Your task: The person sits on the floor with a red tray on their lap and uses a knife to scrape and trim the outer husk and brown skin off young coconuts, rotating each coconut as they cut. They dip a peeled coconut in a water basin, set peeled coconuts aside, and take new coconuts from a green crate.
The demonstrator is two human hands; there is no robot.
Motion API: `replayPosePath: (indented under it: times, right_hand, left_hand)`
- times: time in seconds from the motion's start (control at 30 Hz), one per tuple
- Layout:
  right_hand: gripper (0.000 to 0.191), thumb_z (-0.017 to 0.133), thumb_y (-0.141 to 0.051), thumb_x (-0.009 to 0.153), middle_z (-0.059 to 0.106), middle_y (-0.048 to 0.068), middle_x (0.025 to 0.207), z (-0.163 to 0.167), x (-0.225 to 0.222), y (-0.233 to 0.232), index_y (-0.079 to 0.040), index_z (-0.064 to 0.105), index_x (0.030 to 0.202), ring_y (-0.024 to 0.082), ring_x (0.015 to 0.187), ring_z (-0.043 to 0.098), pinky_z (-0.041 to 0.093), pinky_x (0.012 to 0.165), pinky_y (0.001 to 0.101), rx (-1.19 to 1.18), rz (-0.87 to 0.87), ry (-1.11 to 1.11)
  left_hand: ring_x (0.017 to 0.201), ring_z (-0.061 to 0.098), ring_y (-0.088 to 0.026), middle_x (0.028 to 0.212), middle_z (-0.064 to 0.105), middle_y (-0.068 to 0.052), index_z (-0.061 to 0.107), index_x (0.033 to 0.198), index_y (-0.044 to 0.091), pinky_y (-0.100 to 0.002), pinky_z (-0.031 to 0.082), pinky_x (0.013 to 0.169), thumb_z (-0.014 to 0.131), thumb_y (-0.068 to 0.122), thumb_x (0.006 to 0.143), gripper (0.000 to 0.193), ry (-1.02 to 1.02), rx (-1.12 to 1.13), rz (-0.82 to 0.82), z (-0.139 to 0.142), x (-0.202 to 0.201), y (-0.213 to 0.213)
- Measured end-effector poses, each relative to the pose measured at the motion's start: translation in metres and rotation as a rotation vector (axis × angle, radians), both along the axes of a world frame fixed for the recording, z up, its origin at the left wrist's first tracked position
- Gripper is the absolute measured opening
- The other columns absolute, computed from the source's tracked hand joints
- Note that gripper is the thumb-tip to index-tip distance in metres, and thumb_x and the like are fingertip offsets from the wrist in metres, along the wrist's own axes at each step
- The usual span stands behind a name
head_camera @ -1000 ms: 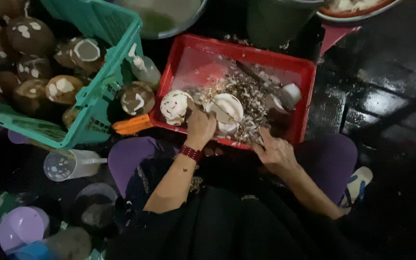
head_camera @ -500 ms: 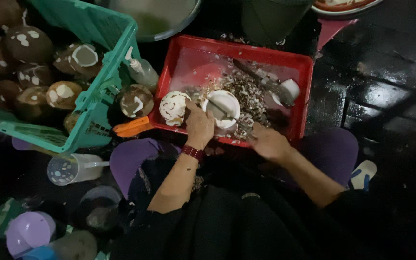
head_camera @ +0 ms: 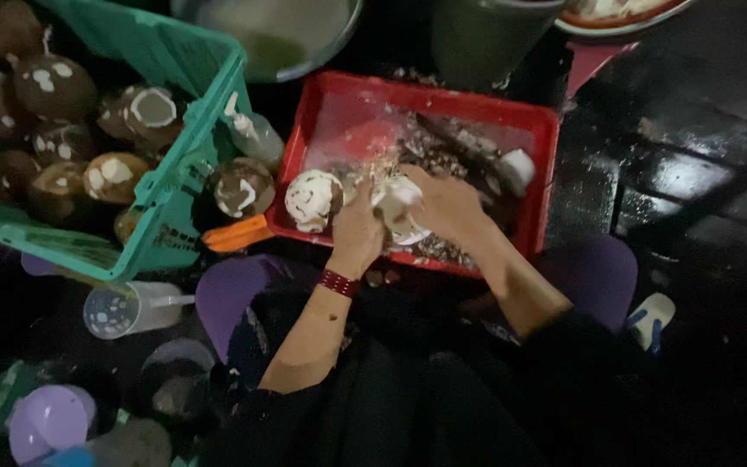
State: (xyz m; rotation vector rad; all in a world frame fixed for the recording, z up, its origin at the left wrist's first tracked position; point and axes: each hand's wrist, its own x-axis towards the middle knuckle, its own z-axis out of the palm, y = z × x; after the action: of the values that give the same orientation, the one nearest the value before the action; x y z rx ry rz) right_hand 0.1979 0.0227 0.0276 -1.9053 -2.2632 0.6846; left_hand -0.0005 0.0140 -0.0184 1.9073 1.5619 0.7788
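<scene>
My left hand (head_camera: 358, 227) grips a white peeled coconut (head_camera: 398, 206) over the near side of a red plastic tray (head_camera: 539, 130); a dark red bracelet sits on that wrist. Closed around the same coconut from the right is my right hand (head_camera: 448, 206). Another peeled coconut (head_camera: 313, 199), white with brown flecks, lies in the tray just left of my left hand. Brown husk shavings (head_camera: 443, 156) cover the tray's floor, and a knife with a white handle (head_camera: 516, 166) lies among them at the right.
A green crate (head_camera: 185, 164) of brown, partly peeled coconuts stands at the left, with one more coconut (head_camera: 242, 187) between crate and tray. A clear plastic cup (head_camera: 127, 309) and purple lids (head_camera: 45, 422) lie lower left. A metal bowl (head_camera: 280, 39) sits behind. The floor at the right is wet and dark.
My right hand has moved from the tray's near edge up and left onto the coconut in my left hand. The left hand has stayed on it.
</scene>
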Motion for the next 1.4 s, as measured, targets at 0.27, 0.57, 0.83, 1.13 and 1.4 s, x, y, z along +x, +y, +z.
replayPosePath:
  times: [0.27, 0.57, 0.83, 1.13, 1.4]
  right_hand:
    - [0.048, 0.078, -0.013, 0.089, 0.074, 0.016, 0.117, 0.009, 0.024, 0.03, -0.002, 0.064, 0.134, 0.029, 0.104, 0.076, 0.062, 0.083, 0.0387, -0.165, -0.647, 0.849]
    - [0.044, 0.07, -0.008, 0.092, 0.068, 0.017, 0.118, -0.056, 0.02, 0.056, 0.002, 0.057, 0.133, 0.033, 0.1, 0.07, 0.063, 0.072, 0.0477, 0.202, -0.992, 1.836]
    - [0.058, 0.069, 0.008, 0.073, 0.068, 0.017, 0.118, -0.012, -0.057, 0.2, -0.005, 0.058, 0.128, 0.035, 0.107, 0.069, 0.059, 0.089, 0.046, 0.402, -0.483, 1.212]
    - [0.048, 0.058, -0.014, 0.091, 0.055, 0.026, 0.133, 0.001, -0.146, 0.354, -0.017, 0.055, 0.139, 0.048, 0.119, 0.052, 0.042, 0.1, 0.0515, 0.04, -0.066, -0.083]
    - [0.058, 0.072, -0.023, 0.077, 0.063, 0.024, 0.128, -0.021, -0.163, 0.391, -0.01, 0.059, 0.132, 0.046, 0.12, 0.058, 0.042, 0.103, 0.0568, 0.29, -0.035, -0.251]
  left_hand:
    - [0.088, 0.073, -0.031, 0.107, 0.073, -0.015, 0.062, 0.126, 0.008, -0.041, 0.059, 0.078, 0.058, 0.006, 0.098, 0.029, -0.364, -0.007, 0.03, 0.018, -0.023, 0.011]
    - [0.113, 0.063, -0.022, 0.13, 0.061, -0.011, 0.045, 0.138, 0.011, -0.037, 0.058, 0.092, 0.064, -0.002, 0.092, 0.051, -1.388, -0.096, 0.519, -0.02, -0.008, 0.054]
    - [0.124, 0.058, -0.025, 0.136, 0.056, -0.011, 0.043, 0.143, 0.005, -0.04, 0.05, 0.101, 0.066, -0.013, 0.081, 0.069, -1.286, 0.161, 0.422, 0.027, -0.031, 0.194]
    - [0.139, 0.052, -0.032, 0.149, 0.054, -0.014, 0.057, 0.141, 0.007, -0.041, 0.041, 0.116, 0.045, 0.021, 0.103, 0.042, -0.743, 0.13, 0.618, -0.025, -0.063, 0.342]
    - [0.123, 0.059, -0.043, 0.133, 0.064, -0.02, 0.069, 0.123, 0.016, -0.058, 0.046, 0.101, 0.044, 0.03, 0.094, 0.04, 0.275, -0.086, 0.696, -0.05, -0.087, 0.358]
